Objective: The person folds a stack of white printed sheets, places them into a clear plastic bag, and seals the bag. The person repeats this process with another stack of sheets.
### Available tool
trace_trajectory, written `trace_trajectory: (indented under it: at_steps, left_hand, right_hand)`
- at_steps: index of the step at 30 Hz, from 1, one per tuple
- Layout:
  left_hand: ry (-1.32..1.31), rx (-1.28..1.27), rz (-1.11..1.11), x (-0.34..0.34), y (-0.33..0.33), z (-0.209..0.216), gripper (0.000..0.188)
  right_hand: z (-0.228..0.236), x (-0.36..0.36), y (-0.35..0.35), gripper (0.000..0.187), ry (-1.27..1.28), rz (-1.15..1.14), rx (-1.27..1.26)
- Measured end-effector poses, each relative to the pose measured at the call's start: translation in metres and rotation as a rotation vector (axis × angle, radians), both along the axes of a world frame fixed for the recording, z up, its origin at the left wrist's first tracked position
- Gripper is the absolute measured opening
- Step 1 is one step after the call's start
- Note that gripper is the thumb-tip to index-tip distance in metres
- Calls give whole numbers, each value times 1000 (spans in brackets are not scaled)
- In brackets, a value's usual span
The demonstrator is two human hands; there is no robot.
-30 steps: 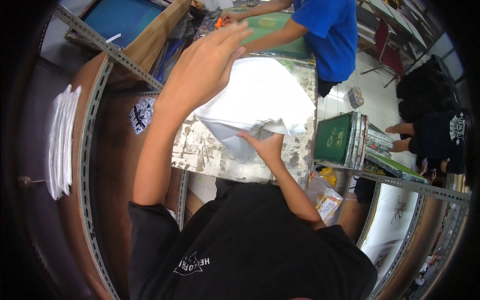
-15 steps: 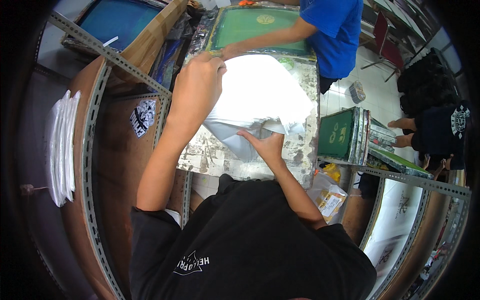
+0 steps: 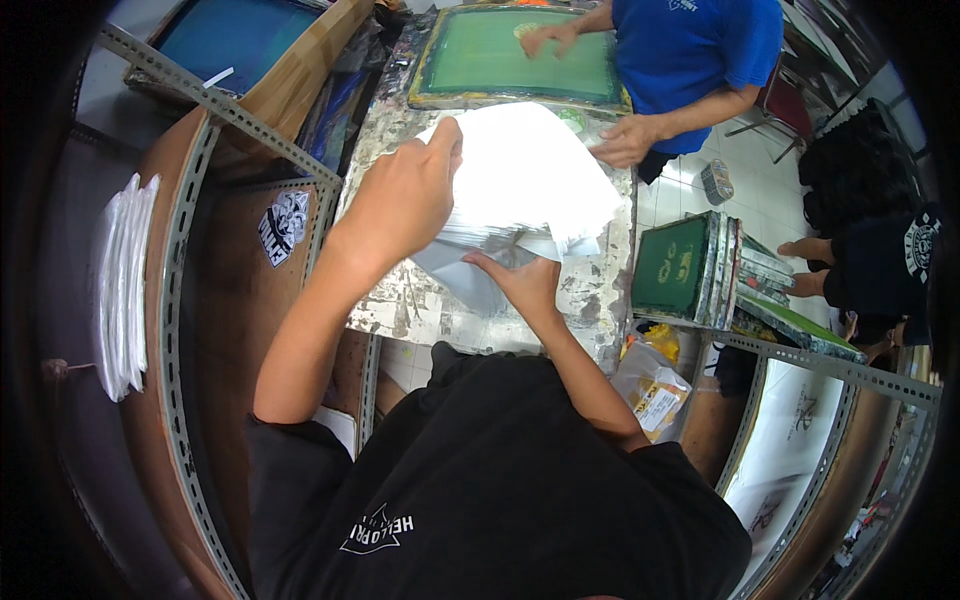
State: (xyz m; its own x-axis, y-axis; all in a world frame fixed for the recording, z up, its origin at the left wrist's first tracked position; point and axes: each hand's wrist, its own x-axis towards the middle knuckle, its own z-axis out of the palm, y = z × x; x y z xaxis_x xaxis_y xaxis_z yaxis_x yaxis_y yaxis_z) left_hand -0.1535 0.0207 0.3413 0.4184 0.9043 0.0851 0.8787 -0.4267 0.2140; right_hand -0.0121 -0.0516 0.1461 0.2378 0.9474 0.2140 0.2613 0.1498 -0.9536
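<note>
A thick, fanned stack of white sheets (image 3: 530, 170), very bright on top, lies over the paint-stained table in front of me. At its left side my left hand (image 3: 408, 190) is closed with the fingertips pinched on the edge. My right hand (image 3: 528, 286) grips the near edge from below; its thumb points left along the layered edges, and the other fingers are partly hidden behind the sheets. Under the near edge a greyish-white sheet (image 3: 465, 280) hangs down at a slant. Whether the sheets are paper or thin bags I cannot tell.
Beyond the stack lies a green printing screen (image 3: 480, 55), with a co-worker in a blue shirt (image 3: 690, 60) beside it. More framed screens (image 3: 670, 265) lean at the right. A metal-framed shelf (image 3: 180, 300) stands close on the left, and a plastic-wrapped package (image 3: 650, 395) sits low right.
My left hand has shifted slightly right and down along the stack's left edge. The co-worker's arm has drawn back from the stack; one hand is now over the green screen, the other beside the stack.
</note>
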Motion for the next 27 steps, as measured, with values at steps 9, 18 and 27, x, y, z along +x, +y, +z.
trace_trajectory:
  at_steps: [9, 18, 27]
  left_hand:
    - [-47, -559, -51, -28, 32, 21, 56]
    - [-243, -513, -112, -26, 23, 2, 61]
    - [-560, -182, -94, -47, 1, -2, 67]
  right_hand:
    - [-33, -1, 8, 74, -172, -108, 131]
    - [-22, 1, 11, 76, -62, -76, 196]
    - [-3, 4, 8, 77, -39, -38, -54]
